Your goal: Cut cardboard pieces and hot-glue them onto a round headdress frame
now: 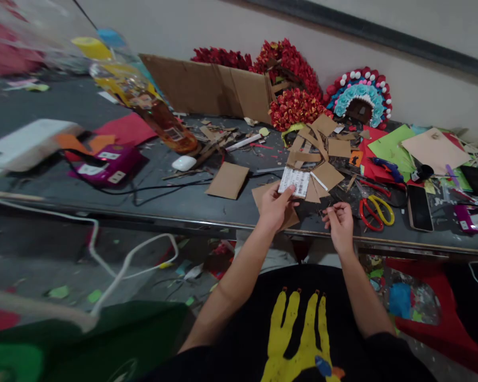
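My left hand (274, 208) grips a piece of cardboard with a white printed label (295, 182), thumb on top, over the front part of the table. To its right, my right hand (338, 223) has its fingertips pinched together; what they hold, if anything, is too small to make out. Brown cardboard pieces (327, 177) and strips lie just beyond and under the left hand. Scissors (376, 212) with red and yellow handles rest to the right of my right hand. A square cardboard piece (228, 180) lies to the left.
A tilted bottle (159, 114), a white power strip (27, 143) and a purple box (111, 163) with cables stand left. Behind are a cardboard sheet (211, 87), red flower-like decorations (297, 109) and a decorated arch (358, 95). A phone (419, 208) and coloured paper (398, 146) lie right.
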A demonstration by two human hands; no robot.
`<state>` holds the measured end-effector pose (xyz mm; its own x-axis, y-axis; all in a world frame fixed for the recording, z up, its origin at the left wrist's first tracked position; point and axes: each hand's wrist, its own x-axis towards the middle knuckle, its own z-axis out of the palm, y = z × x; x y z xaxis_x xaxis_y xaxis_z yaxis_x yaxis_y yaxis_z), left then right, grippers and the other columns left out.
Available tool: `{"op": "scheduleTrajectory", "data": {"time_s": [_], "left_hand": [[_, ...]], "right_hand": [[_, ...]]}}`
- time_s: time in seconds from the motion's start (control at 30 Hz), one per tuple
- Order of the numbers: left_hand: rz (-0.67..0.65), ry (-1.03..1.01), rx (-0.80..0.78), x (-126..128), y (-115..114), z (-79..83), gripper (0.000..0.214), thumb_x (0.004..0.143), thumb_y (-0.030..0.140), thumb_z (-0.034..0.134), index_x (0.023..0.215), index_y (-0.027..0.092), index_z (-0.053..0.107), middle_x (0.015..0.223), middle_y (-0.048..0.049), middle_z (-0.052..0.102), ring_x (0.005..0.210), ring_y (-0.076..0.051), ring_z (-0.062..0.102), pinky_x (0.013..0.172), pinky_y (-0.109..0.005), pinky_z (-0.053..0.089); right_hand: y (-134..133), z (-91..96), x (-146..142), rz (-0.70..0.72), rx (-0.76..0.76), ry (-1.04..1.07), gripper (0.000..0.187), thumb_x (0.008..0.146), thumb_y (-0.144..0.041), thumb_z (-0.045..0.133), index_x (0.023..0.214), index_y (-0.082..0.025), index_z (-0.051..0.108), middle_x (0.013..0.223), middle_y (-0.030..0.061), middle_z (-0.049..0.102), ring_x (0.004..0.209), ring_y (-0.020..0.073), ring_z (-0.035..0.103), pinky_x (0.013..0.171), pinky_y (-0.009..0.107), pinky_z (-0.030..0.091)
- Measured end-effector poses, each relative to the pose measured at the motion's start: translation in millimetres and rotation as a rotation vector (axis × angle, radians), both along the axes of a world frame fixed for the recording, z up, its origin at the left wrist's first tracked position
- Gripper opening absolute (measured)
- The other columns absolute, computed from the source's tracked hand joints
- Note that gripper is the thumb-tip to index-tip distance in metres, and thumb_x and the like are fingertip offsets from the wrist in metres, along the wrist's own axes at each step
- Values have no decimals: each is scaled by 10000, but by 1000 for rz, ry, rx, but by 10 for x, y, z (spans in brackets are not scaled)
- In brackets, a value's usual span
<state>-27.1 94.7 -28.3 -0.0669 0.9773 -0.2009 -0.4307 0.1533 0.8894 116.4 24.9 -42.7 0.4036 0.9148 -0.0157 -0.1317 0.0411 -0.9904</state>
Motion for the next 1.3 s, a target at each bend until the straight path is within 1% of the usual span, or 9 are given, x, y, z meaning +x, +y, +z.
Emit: {"op": "scheduleTrajectory", "data": {"time_s": [0.33,0.63,0.9,1.1,1.3], "left_hand": [[-29,-18,28,-11,-25,-61,427,542,404,786,842,140,636,731,6,659,546,-79,596,434,-162,495],[-8,-26,28,0,-33,-20,447,515,405,801,836,139,641,708,10,651,531,-77,582,416,-161,489],[-13,-19,21,-3,-31,-49,483,503,426,805,845,131,634,719,6,658,532,-82,584,423,-170,491],[-19,-35,34,-9,-19,-71,457,518,410,806,838,130,639,717,6,657,534,-81,586,420,-169,496],[-8,-24,27,-5,-18,-48,451,509,412,805,826,138,639,716,7,661,531,-85,590,419,-169,493]], "right_hand": [[-26,44,-3,31,-19,-37,252,732,-394,633,782,-206,474,611,-56,600,489,71,545,399,163,394],[-31,46,-7,44,-21,-57,220,738,-372,616,782,-203,481,614,-55,599,487,69,545,399,165,393],[-31,19,4,61,-37,-74,210,736,-363,615,784,-207,482,621,-56,593,497,70,549,407,168,394],[-24,7,4,59,-39,-75,202,736,-355,615,777,-208,483,618,-56,588,489,68,543,403,166,392],[-19,23,-16,57,-34,-67,202,731,-355,614,779,-210,482,606,-56,591,487,71,540,396,164,385]]}}
